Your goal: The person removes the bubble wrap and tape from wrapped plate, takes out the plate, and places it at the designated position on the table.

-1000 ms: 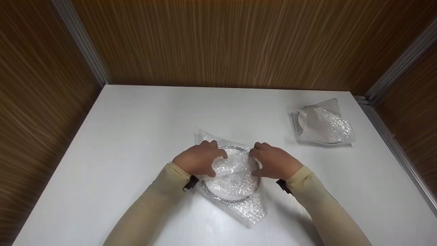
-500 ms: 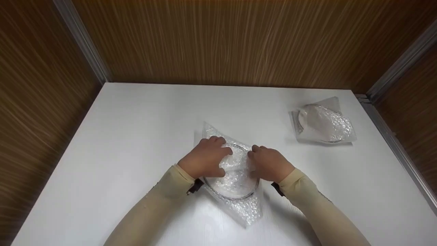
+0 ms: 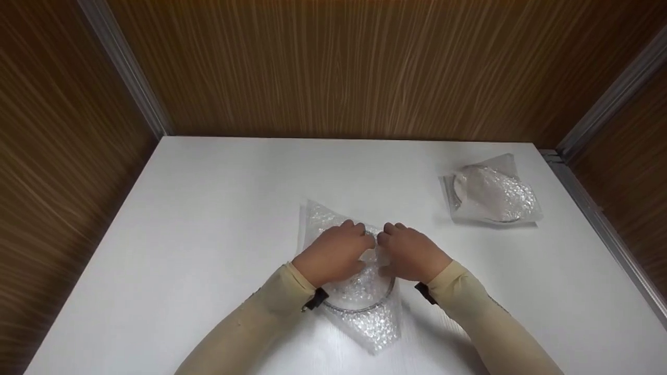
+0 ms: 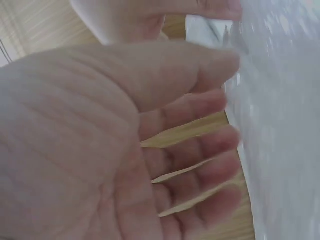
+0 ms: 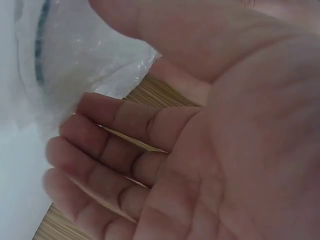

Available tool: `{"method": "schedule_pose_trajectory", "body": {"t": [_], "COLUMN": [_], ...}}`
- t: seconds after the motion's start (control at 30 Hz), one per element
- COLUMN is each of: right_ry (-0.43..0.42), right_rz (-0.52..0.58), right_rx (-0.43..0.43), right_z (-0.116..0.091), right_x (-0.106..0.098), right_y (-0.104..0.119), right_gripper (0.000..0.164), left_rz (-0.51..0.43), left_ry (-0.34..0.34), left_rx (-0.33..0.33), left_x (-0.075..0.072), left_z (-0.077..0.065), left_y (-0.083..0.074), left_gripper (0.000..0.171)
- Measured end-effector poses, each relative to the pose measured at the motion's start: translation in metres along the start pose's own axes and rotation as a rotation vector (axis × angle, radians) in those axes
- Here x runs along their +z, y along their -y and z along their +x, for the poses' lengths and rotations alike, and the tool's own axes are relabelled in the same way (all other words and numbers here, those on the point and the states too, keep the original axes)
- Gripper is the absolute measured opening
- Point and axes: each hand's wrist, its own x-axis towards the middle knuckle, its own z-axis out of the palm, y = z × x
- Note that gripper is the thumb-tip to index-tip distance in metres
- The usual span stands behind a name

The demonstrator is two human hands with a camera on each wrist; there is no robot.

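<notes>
A bubble-wrap bag (image 3: 372, 325) lies flat on the white table in front of me. Through it shows a round, plate-like thing with a dark patterned rim (image 3: 356, 311). My left hand (image 3: 336, 252) lies over its upper left part, fingertips and thumb against the wrap. My right hand (image 3: 414, 255) touches the wrap at the upper right, close to the left fingertips. In the left wrist view the fingers (image 4: 200, 142) are loosely extended and meet the bubble wrap (image 4: 285, 125). The right wrist view shows slightly bent fingers (image 5: 100, 150) by the wrap (image 5: 95, 55).
A second bubble-wrapped round thing (image 3: 495, 192) lies at the back right of the white table (image 3: 219, 208). Brown wood-grain panels (image 3: 333, 67) stand at the back and both sides, joined by metal strips (image 3: 125, 67) in the corners.
My left hand has moved right across the wrap toward my right hand. The right hand has shifted only a little. The second wrapped bundle stays where it was.
</notes>
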Motion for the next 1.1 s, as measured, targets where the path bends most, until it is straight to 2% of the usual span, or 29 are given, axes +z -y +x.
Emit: {"method": "schedule_pose_trajectory", "body": {"t": [0.1,0.2,0.4,0.63,0.73,0.9,1.1], "right_ry": [-0.017,-0.034,-0.034,-0.055,-0.046,-0.048,-0.075], "right_rz": [-0.014,-0.006,0.052,0.010,0.023,0.063,0.011], "right_rx": [-0.022,-0.036,-0.028,-0.039,-0.014,0.046,0.023], "right_z": [0.001,-0.001,-0.001,0.001,0.001,0.001,-0.001], "right_x": [0.000,0.002,0.004,0.003,0.001,0.000,0.001], "right_y": [-0.001,-0.002,-0.002,-0.003,-0.003,-0.003,-0.001], "right_gripper": [0.045,0.045,0.035,0.037,0.037,0.030,0.029], "left_rz": [0.070,0.141,0.163,0.197,0.185,0.112,0.037], "left_ry": [-0.047,-0.068,-0.041,-0.036,-0.048,-0.064,-0.039], "left_rx": [-0.001,-0.030,-0.063,-0.055,-0.044,-0.042,-0.046], "left_x": [0.006,0.014,0.026,0.028,0.028,0.026,0.021], "left_z": [0.007,0.014,0.021,0.026,0.028,0.030,0.029], "left_y": [-0.009,-0.017,-0.022,-0.023,-0.020,-0.017,-0.018], "left_gripper": [0.023,0.016,0.012,0.018,0.019,0.012,0.012]}}
